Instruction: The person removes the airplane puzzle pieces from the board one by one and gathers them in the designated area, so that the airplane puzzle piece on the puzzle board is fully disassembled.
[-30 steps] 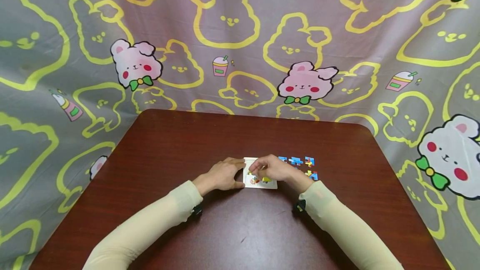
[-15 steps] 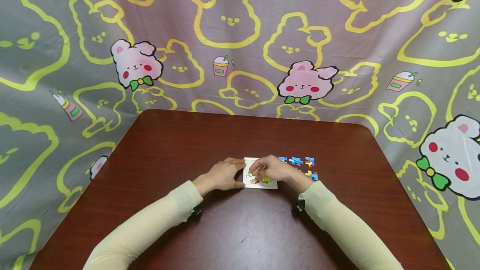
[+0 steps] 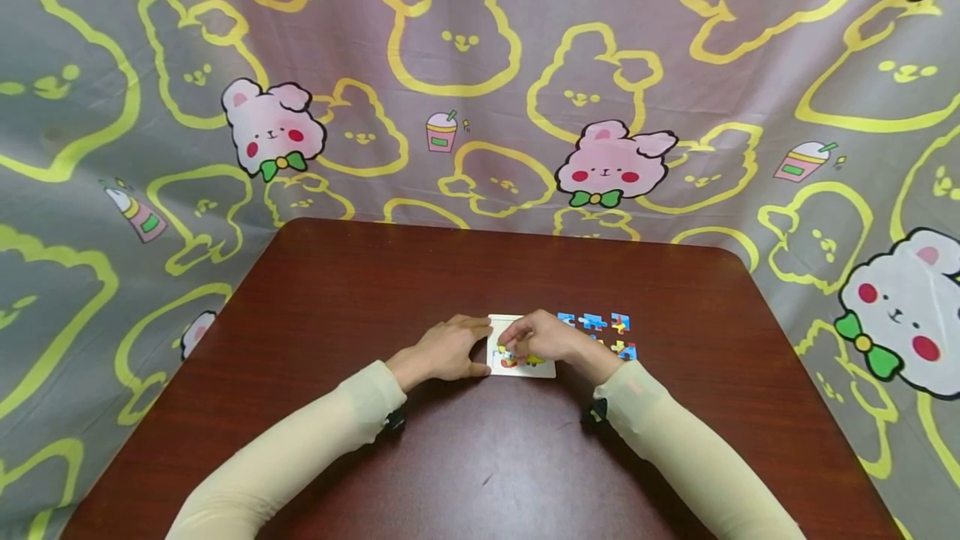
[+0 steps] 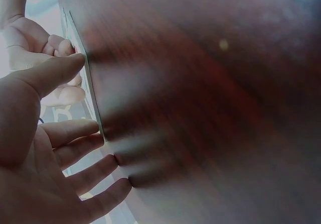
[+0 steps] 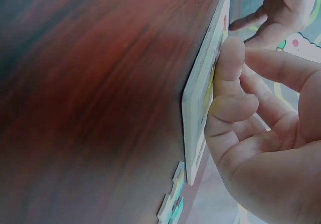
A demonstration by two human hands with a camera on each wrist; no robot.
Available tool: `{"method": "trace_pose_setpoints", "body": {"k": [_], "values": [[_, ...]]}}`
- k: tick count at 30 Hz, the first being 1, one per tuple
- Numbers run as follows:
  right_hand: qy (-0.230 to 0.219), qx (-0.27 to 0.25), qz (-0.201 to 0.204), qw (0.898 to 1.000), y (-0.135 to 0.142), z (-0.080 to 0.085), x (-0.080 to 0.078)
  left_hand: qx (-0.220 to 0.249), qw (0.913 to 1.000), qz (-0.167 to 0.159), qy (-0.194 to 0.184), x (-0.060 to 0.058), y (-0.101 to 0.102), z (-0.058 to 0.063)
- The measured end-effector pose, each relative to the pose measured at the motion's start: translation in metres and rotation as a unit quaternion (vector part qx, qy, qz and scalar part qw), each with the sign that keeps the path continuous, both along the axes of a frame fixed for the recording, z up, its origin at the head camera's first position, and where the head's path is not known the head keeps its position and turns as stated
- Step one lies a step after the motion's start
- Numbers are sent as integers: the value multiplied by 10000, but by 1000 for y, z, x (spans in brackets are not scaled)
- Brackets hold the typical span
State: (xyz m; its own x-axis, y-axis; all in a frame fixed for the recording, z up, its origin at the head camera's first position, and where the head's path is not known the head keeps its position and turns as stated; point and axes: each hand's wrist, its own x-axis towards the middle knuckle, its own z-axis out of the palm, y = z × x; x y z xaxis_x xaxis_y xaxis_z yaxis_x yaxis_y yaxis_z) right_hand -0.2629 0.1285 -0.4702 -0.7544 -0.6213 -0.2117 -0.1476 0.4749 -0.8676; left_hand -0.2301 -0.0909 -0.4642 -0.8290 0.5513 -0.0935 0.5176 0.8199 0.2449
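A small white puzzle tray (image 3: 521, 372) lies on the table, its picture partly filled with yellow and red pieces. My left hand (image 3: 452, 348) braces the tray's left edge, thumb near the front corner and straight fingers toward the back. The left wrist view shows that thumb (image 4: 70, 68) on the tray's rim. Over the tray, my right hand (image 3: 546, 334) has its fingers bent down and pinches a puzzle piece (image 3: 504, 351), mostly covered by the fingertips. In the right wrist view the curled fingers (image 5: 233, 106) sit right at the tray's face.
Several loose blue, red and yellow puzzle pieces (image 3: 592, 322) lie to the right of the tray, some of them behind my right hand and wrist. The brown table (image 3: 360, 282) ends at a patterned curtain (image 3: 495, 123) at the back and sides.
The piece under my right fingertips has shifted slightly against the tray, with only small finger movement. My left hand and the loose pieces have stayed in place.
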Motion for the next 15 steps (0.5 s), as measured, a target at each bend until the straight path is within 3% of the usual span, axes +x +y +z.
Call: {"method": "trace_pose_setpoints", "body": {"k": [15], "values": [[-51, 33, -103, 9999, -3, 1, 0, -39, 10000, -40, 9, 0, 0, 0]]}}
